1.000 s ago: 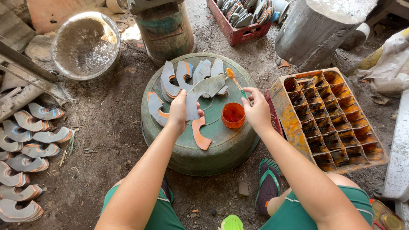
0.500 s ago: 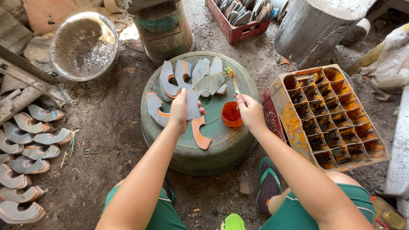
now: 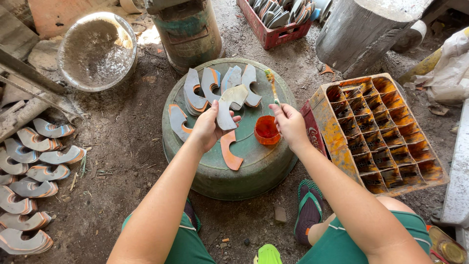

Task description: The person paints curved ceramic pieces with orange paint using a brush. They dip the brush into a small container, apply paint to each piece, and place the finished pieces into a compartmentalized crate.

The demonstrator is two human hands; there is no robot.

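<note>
My left hand holds a curved grey shoe-sole piece upright over an upturned green basin. My right hand grips a thin brush with its bristles pointing up and away, just right of that piece. A small orange cup of orange liquid sits on the basin between my hands. An orange-coated curved piece lies flat below my left hand. Several grey curved pieces with orange edges lie fanned on the basin's far side.
Rows of coated curved pieces lie on the dirt at the left. A yellow divided crate leans at the right. A metal bowl, a green drum, a red crate and a grey stump stand behind.
My right hand has moved from the orange cup up and back, lifting the brush away from it. My left hand keeps holding the grey piece in about the same place.
</note>
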